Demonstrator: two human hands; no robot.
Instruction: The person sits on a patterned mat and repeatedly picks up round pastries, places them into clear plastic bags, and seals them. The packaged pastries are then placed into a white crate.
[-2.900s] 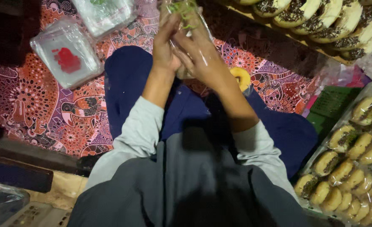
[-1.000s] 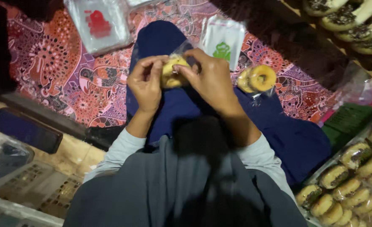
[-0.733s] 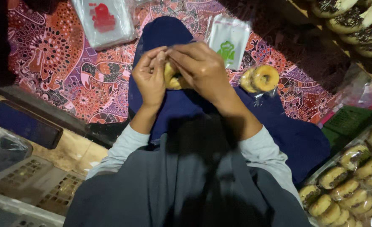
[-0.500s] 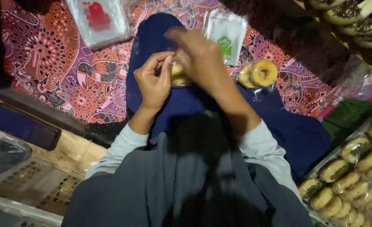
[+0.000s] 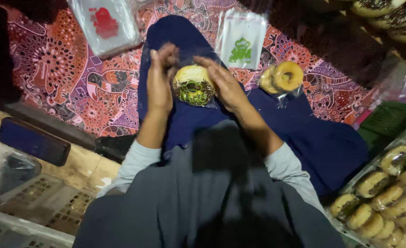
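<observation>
Red patterned cloth (image 5: 65, 87) covers the floor, with a blue lap (image 5: 189, 119) in the middle. Both hands hold a ring cake (image 5: 194, 85) in a clear bag above the lap. Left hand (image 5: 159, 80) pinches the bag's top edge; right hand (image 5: 226, 85) cups the cake's side. It looks like bagging time. Next, the bag's mouth needs closing neatly. Two bagged cakes (image 5: 283, 77) lie nearby.

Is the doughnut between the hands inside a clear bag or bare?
Inside a bag: shiny clear plastic wraps the doughnut, held between the left hand and right hand.
</observation>
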